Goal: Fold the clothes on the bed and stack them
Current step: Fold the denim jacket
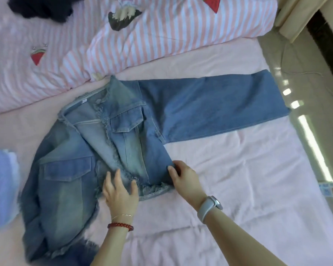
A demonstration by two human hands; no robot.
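Note:
A faded blue denim jacket (81, 150) with frayed edges lies front up on the pink bed sheet (238, 189). One sleeve (219, 108) stretches flat to the right, toward the bed's edge. My left hand (120, 191) rests with spread, straight fingers on the frayed bottom hem near the jacket's middle. My right hand (185, 178) pinches the lower corner of the jacket's right front panel, thumb on top. The jacket's left side is bunched and hangs toward the near edge.
A pink-and-white striped duvet (142, 35) with watermelon patches lies along the far side. A dark garment (42, 6) sits at the top left. A pale blue cloth (0, 185) lies at the left edge. The floor (315, 73) is on the right.

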